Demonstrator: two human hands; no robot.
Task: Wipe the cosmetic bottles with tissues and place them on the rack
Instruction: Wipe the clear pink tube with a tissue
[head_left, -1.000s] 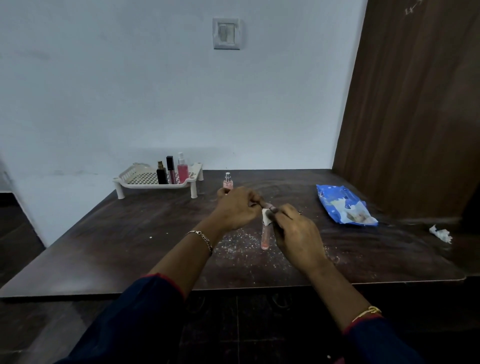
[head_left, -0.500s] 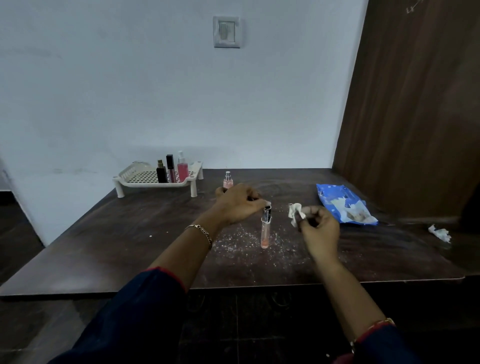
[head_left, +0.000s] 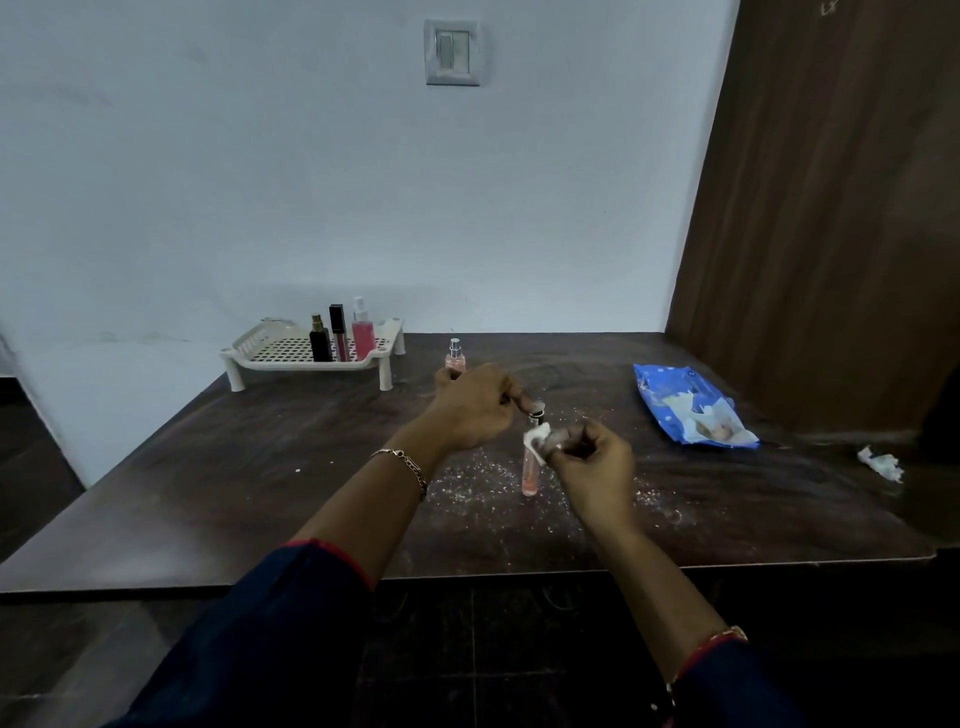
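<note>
A slim clear tube of pink liquid stands upright on the dark table. My left hand pinches its dark cap from above. My right hand pinches a small white tissue and presses it against the upper part of the tube. A small pink spray bottle stands just behind my left hand. The white perforated rack at the back left holds a black bottle, a dark lip-gloss tube and a pink spray bottle.
A blue tissue pack lies open at the right. A crumpled used tissue sits near the table's right edge. White specks are scattered around the tube. A brown wooden panel rises at the right, a white wall behind.
My right hand pulled away from the tube with the tissue, then came back; the tissue now touches the tube again. My left hand has kept its hold on the cap.
</note>
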